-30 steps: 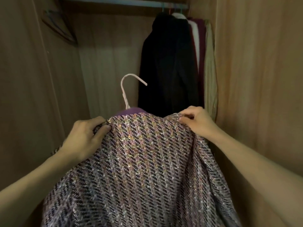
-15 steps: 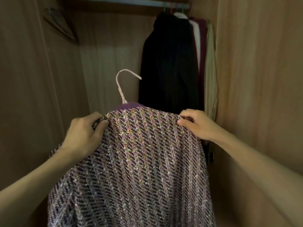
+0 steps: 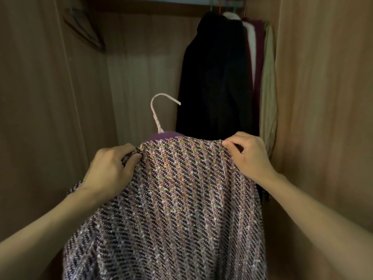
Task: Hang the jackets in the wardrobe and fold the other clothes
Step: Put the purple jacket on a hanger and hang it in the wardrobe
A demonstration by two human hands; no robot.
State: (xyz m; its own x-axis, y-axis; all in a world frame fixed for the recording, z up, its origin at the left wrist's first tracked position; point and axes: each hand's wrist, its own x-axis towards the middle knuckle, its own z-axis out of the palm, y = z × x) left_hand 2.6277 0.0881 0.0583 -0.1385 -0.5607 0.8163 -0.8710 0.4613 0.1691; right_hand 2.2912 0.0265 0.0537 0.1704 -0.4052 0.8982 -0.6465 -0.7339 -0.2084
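Gripping the tweed jacket (image 3: 177,199) at its shoulders — left hand (image 3: 110,170), right hand (image 3: 249,156), arms outstretched.

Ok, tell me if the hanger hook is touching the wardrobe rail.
Apart. The head view shows the hanger hook well below the rail, with bare back wall visible between them.

The left forearm (image 3: 46,233) and right forearm (image 3: 323,217) are bare to the near edge of view. The left hand (image 3: 110,170) and right hand (image 3: 250,156) are bare too, with short thumbnails.
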